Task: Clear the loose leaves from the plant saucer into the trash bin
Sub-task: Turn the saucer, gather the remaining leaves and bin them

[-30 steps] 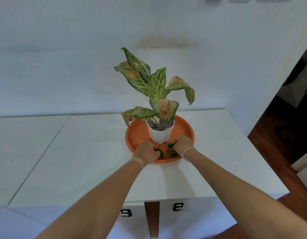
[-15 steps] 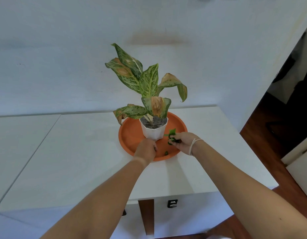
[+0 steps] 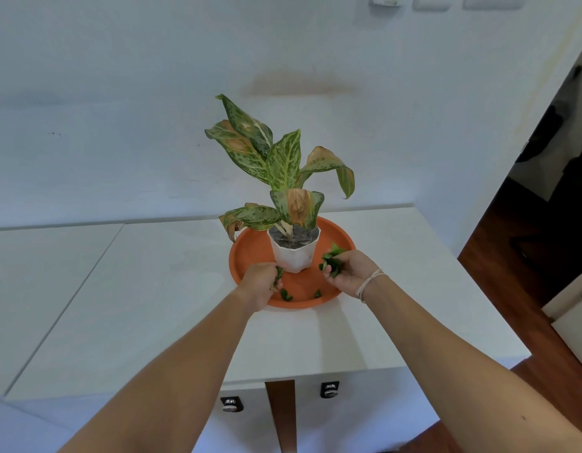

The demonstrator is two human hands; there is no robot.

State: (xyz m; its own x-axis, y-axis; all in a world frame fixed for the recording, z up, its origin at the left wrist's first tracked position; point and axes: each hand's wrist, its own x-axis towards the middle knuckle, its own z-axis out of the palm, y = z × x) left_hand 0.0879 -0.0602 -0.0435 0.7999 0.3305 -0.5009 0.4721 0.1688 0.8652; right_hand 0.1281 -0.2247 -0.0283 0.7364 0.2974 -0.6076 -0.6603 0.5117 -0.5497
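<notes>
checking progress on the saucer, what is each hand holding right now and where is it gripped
The right hand holds a bunch of loose leaves pinched between its fingertips. The left hand grips a leaf piece at its fingertips.

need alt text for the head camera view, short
Two bare hands gather small green leaf scraps from an orange saucer on a white table: the right hand holds a bunch of leaves, the left hand pinches another. Two loose scraps remain beside a white potted plant.
</notes>
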